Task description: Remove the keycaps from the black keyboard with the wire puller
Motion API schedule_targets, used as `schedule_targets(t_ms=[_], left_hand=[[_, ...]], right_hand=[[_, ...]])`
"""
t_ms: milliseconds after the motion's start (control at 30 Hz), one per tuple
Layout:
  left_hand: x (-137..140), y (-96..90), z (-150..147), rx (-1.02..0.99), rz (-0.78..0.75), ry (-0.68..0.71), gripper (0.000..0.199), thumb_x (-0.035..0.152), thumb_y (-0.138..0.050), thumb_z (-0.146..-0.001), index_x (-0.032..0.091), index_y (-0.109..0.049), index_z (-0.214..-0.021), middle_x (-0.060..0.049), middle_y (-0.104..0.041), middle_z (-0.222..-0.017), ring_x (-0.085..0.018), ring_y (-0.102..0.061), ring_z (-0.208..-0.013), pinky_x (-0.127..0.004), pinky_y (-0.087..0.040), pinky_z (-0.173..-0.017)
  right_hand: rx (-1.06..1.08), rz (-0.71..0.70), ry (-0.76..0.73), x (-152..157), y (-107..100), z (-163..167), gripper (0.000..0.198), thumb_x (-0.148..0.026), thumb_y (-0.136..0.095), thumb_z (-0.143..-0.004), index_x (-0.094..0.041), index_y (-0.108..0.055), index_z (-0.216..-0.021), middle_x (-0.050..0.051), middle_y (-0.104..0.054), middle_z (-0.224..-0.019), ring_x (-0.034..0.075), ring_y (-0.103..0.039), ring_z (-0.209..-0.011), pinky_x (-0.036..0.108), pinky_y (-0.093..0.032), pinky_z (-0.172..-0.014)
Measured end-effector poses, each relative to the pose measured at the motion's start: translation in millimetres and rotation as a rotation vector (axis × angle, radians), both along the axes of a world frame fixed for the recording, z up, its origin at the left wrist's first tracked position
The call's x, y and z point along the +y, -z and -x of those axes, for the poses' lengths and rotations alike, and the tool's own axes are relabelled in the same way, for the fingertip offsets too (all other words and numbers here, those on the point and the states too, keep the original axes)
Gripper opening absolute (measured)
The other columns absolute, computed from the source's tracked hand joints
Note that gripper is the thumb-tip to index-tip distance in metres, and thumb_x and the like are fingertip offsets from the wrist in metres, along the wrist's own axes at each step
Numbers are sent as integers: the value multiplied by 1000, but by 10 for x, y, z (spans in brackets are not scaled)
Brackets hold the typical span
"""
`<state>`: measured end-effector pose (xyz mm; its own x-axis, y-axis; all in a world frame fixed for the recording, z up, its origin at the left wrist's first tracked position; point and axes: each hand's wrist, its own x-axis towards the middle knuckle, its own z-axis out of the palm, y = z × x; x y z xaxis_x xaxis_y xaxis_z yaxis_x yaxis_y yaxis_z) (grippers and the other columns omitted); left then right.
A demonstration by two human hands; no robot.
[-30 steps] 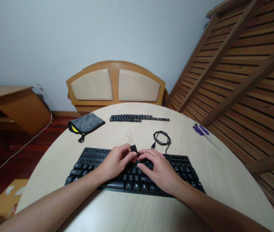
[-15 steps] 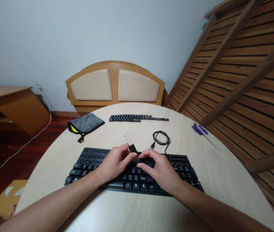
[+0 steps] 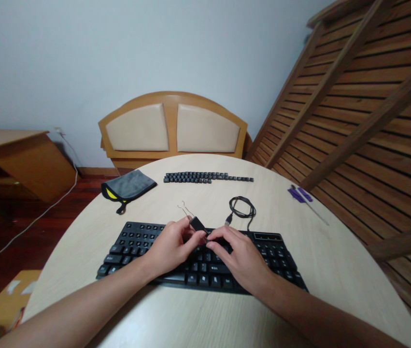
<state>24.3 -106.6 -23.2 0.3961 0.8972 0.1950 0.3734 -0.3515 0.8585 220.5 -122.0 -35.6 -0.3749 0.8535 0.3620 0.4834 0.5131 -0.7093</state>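
Note:
My left hand is closed around a wire keycap puller. The puller has a black handle, and two thin hooked wires stick out of its far end, up and to the left. My right hand pinches at the puller's near end, thumb against forefinger, on a small black keycap that the fingertips mostly hide. Beneath both hands lies a black keyboard. Its upper left rows show bare switch sockets without caps, while the front and right keys still carry theirs.
Removed keycaps stand in rows at the back of the round table. A grey cloth with yellow lining lies left. The keyboard's coiled cable sits behind it. On the right is a purple-handled tool with a thin shaft.
The puller has tilted further left, its wire ends swinging left and slightly down. My right fingertips have closed in more tightly at its near end, covering more of the keycap.

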Motion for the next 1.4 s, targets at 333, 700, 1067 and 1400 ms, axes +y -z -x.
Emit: schedule_targets(t_ms=[333,700,1067,1400], left_hand=[[-10,33,-38,-184,153,-18,26,40,-57,-91,17,-56,-80,-4,-71,-76,-18,-69,-74,-29,-54,-68],[87,61,-39,-262,199,-39,35,47,-58,-89,14,-64,-81,-5,-72,-76,-19,-69,-73,-31,-55,-71],[53,45,-38,29,-14,-88,28,34,-51,-95,18,-72,-85,-5,-69,-86,-21,-65,-87,-32,-49,-82],[59,88,-27,57,-26,-59,29,33,-50,-96,18,-72,-85,-3,-68,-86,-20,-63,-87,-32,-47,-82]], right_hand=[[200,100,60,23,29,2,9,-28,-59,-90,-23,-55,-95,2,-65,-92,17,-62,-86,30,-50,-79],[155,-18,20,43,-25,-23,11,-22,-68,-84,-26,-69,-94,3,-66,-108,20,-60,-106,36,-46,-96],[43,-137,253,873,-447,-130,21,-28,-64,-84,-22,-72,-103,5,-73,-101,19,-66,-88,35,-51,-81],[-159,-236,522,2003,-253,-31,22,-24,-56,-90,-18,-67,-108,9,-68,-108,22,-60,-100,35,-43,-91]])
